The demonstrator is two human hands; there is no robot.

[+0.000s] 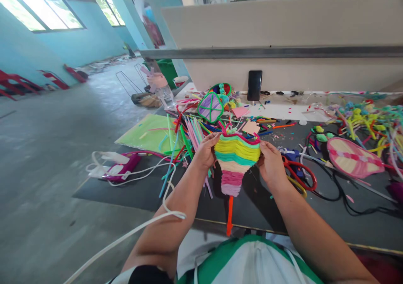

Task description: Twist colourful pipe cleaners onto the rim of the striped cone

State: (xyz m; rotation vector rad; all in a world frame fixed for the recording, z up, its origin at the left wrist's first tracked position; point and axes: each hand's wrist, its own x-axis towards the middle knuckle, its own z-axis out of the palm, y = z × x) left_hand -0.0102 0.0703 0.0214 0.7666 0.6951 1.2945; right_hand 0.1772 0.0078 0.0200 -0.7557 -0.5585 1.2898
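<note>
Between my two hands is a striped pipe-cleaner craft [237,160], banded in yellow, teal, cream, pink and lilac, with an orange stem pointing down toward me. My left hand [206,149] pinches its upper left edge, fingers closed. On the opposite edge, my right hand [270,160] grips it the same way. Dark pink strands curl along the top rim. The craft is raised above the dark table mat [201,208]. Red-handled scissors [302,175] lie just right of my right hand, and loose pastel pipe cleaners [193,133] lie beyond my left hand.
A purple power strip [124,168] with white cables sits left, one cable crossing my left forearm. Behind are a green-rimmed craft piece [210,107], a phone [255,85] and a water bottle [165,93]. A pink-and-cream leaf-shaped craft [354,157] and black cords lie right.
</note>
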